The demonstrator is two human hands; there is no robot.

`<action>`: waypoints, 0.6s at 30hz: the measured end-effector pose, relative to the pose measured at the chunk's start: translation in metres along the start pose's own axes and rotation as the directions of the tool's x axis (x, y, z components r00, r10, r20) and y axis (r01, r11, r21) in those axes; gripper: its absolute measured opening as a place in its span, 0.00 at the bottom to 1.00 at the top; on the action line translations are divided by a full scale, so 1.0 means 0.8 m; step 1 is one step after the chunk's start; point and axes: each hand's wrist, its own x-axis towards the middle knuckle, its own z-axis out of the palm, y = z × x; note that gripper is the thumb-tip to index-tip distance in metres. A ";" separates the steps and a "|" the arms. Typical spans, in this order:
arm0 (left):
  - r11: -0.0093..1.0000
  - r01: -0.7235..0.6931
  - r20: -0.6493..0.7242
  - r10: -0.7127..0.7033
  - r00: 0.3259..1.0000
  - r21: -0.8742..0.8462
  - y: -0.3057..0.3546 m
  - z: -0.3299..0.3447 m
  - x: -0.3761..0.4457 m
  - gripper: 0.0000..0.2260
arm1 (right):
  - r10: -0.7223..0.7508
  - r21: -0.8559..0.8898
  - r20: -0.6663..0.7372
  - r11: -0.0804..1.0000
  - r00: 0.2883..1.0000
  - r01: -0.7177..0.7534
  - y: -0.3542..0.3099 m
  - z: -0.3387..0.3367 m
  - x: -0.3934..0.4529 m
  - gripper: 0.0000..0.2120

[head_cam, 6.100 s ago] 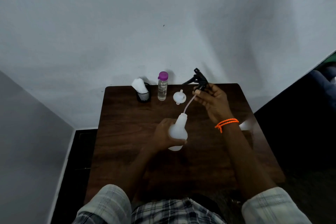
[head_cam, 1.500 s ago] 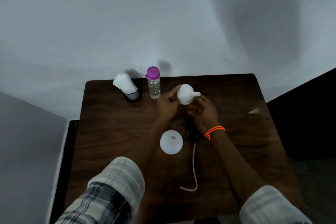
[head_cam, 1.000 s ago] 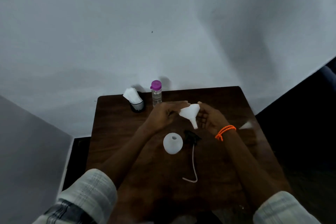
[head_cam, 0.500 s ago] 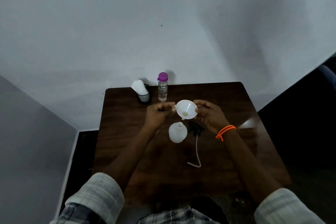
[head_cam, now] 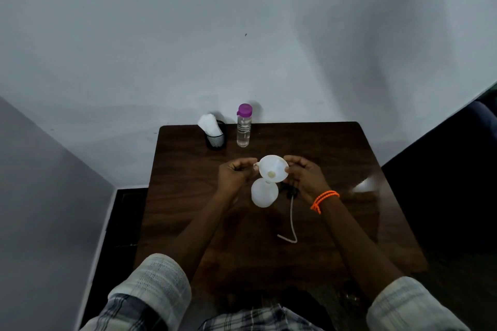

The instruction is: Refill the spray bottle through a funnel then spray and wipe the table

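Dark wood table carries the open spray bottle just below both sets of fingertips, where left hand and right hand pinch the funnel rim; an off-centre spout could topple it.
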 end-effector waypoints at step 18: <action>0.998 0.063 -0.029 -0.063 0.998 0.012 -0.028 -0.007 -0.003 0.08 | 0.080 -0.037 -0.008 0.996 0.997 -0.081 0.024 -0.002 0.006 0.14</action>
